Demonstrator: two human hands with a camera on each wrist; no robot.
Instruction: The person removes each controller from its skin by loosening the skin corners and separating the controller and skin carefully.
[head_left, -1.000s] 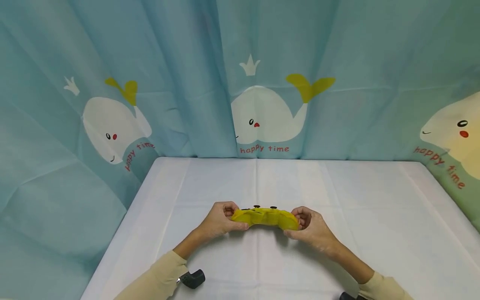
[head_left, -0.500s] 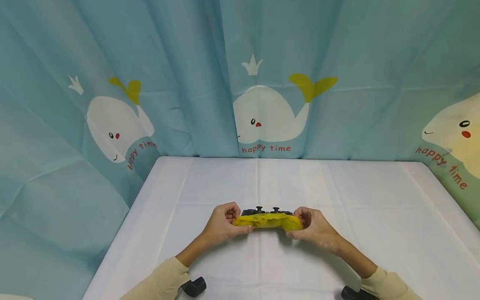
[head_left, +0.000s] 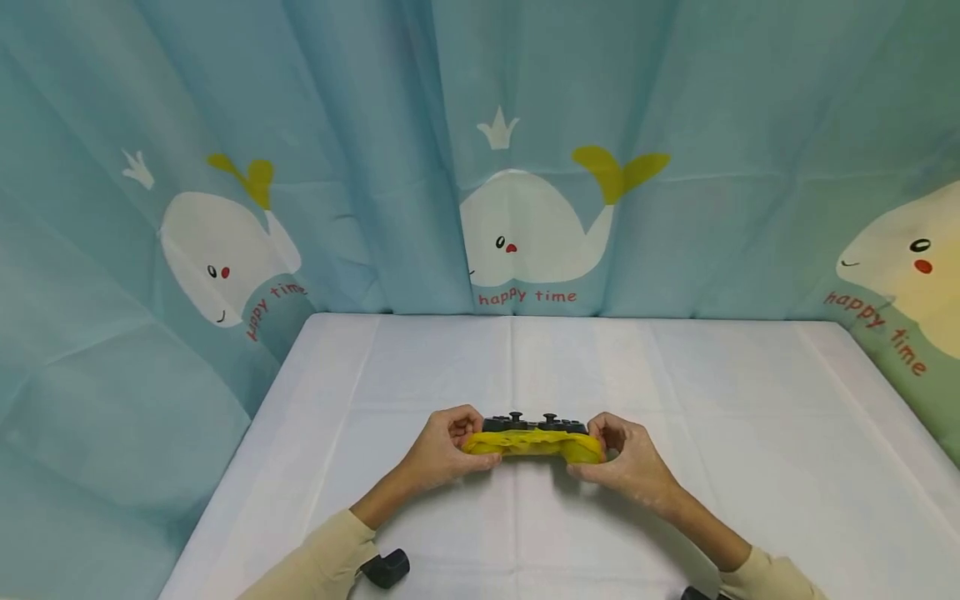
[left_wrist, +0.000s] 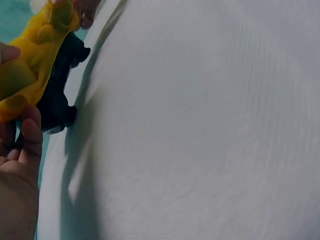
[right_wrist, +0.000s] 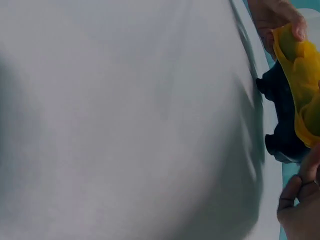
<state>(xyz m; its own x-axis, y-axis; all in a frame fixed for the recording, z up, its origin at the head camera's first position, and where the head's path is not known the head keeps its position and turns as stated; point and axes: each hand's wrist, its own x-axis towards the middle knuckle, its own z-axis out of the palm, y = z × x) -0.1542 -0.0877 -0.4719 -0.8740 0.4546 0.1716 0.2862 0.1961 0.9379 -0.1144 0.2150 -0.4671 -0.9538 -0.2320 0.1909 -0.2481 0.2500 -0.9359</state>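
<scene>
Controller (head_left: 534, 427) (perhaps half-sleeved) in yellow cover (head_left: 534, 443)

You can read "happy time" in red under the middle whale (head_left: 525, 229) on the blue curtain (head_left: 375, 125); the same words run slanted at left and far right.

The game controller (head_left: 534, 425) sat between my hands above the table (head_left: 675, 392), near its front middle, my left hand (head_left: 442, 446) at its left end, my right hand (head_left: 626, 458) at its right. The curtain (head_left: 375, 125) hung behind the table.
</scene>
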